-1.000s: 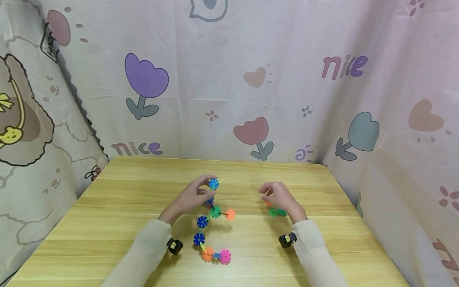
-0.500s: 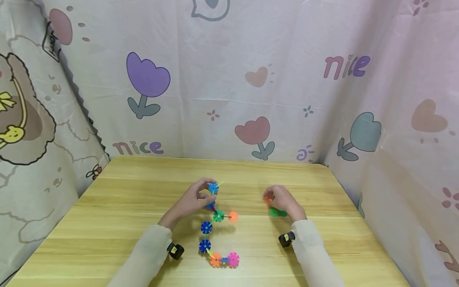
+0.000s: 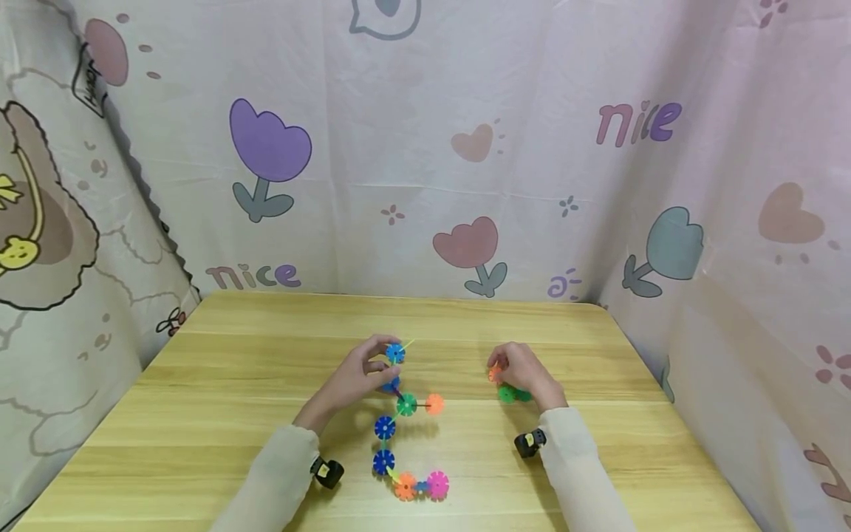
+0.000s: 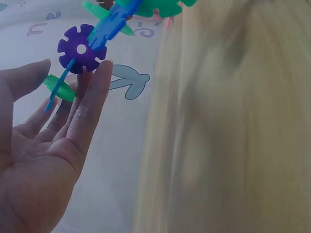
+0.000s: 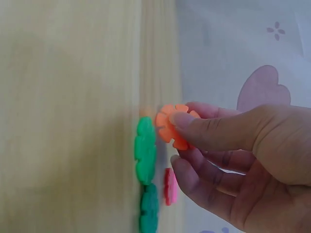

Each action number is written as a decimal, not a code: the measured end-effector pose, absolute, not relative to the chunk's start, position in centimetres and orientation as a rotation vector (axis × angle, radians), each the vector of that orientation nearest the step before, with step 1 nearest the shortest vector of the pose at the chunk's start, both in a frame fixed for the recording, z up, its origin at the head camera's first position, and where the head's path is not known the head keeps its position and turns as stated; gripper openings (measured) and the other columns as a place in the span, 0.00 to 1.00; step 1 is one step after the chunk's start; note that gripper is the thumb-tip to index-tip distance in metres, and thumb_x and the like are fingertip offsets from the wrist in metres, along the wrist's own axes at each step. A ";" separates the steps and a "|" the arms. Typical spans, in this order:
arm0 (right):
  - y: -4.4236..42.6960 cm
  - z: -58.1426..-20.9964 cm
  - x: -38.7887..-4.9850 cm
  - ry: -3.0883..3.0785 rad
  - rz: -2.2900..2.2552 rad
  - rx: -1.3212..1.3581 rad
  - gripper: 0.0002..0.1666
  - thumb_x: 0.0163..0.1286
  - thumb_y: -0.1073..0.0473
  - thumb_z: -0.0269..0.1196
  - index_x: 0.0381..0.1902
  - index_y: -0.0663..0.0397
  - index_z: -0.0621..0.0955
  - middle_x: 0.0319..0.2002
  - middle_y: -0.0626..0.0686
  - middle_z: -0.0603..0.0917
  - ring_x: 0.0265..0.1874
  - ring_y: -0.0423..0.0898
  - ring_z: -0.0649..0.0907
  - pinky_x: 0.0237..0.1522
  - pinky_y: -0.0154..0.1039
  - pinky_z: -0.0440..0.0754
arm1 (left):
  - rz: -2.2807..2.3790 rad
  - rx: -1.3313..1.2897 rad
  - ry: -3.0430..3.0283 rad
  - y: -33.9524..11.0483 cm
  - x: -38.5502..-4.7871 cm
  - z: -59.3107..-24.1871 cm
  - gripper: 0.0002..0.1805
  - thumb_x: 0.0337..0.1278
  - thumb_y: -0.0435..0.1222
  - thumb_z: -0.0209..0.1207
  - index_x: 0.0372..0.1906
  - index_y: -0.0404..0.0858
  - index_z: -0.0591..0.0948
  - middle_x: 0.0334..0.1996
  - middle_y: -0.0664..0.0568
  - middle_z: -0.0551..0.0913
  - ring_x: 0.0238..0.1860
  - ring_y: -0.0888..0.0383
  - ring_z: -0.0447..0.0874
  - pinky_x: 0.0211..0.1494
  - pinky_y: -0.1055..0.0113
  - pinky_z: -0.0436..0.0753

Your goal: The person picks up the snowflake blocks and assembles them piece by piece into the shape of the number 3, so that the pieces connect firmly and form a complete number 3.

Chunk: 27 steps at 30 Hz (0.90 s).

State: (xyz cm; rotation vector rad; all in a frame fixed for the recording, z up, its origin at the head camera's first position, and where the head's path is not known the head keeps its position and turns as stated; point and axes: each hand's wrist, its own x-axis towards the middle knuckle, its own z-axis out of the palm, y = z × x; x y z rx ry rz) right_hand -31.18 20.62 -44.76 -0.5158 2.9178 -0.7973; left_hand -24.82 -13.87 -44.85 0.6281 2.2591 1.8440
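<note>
A chain of interlocking notched plastic discs [image 3: 384, 428] stretches toward the front of the table, in blue, green, orange and pink. My left hand [image 3: 349, 377] holds its far end between thumb and fingers. In the left wrist view, a purple disc [image 4: 80, 50] lies against the fingertips, and a small green disc [image 4: 59, 88] sits by the thumb. Across the table, my right hand [image 3: 524, 369] pinches a loose orange disc [image 5: 167, 133] between thumb and fingers. Right beside it, a light green disc [image 5: 145, 150] and a dark green disc [image 5: 148, 209] rest on the table.
A pink disc [image 5: 168, 187] lies beyond the green ones, partly behind the right fingers. The wooden table [image 3: 266, 325] meets a patterned cloth [image 3: 399, 244] at its back and sides. A small black camera [image 3: 530, 443] is strapped at each wrist.
The right fingers have come together on the orange disc, which now stands on edge in them. The left hand has lowered slightly, and the chain has shifted right and toward the front.
</note>
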 end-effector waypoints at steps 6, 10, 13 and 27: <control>19.9 -43.8 -30.6 2.891 -0.880 -0.566 0.06 0.65 0.68 0.71 0.38 0.53 0.89 0.31 0.49 0.83 0.29 0.43 0.77 0.32 0.35 0.76 | 1.834 0.620 2.287 -13.6 -24.7 -44.9 0.29 0.73 0.40 0.61 0.74 0.47 0.67 0.67 0.36 0.72 0.47 0.52 0.86 0.45 0.59 0.90; 18.9 -42.7 -30.0 2.854 -0.988 -0.622 0.07 0.68 0.67 0.68 0.42 0.56 0.89 0.32 0.51 0.84 0.27 0.43 0.78 0.29 0.34 0.77 | 1.824 0.644 2.310 -13.5 -24.7 -45.0 0.29 0.74 0.39 0.61 0.74 0.48 0.68 0.68 0.36 0.71 0.46 0.53 0.86 0.45 0.57 0.90; 18.1 -42.0 -29.6 2.824 -1.070 -0.648 0.09 0.71 0.67 0.65 0.46 0.58 0.88 0.32 0.53 0.85 0.26 0.44 0.81 0.28 0.33 0.78 | 1.823 0.654 2.310 -13.4 -24.7 -45.2 0.29 0.74 0.39 0.60 0.75 0.48 0.68 0.69 0.36 0.71 0.46 0.54 0.87 0.46 0.53 0.91; 15.1 -40.6 -27.9 2.753 -1.344 -0.771 0.10 0.70 0.69 0.65 0.49 0.61 0.86 0.29 0.58 0.87 0.25 0.50 0.86 0.26 0.34 0.83 | 1.856 0.700 2.254 -13.0 -24.2 -45.0 0.30 0.75 0.38 0.59 0.77 0.47 0.67 0.72 0.34 0.67 0.53 0.30 0.83 0.48 0.46 0.90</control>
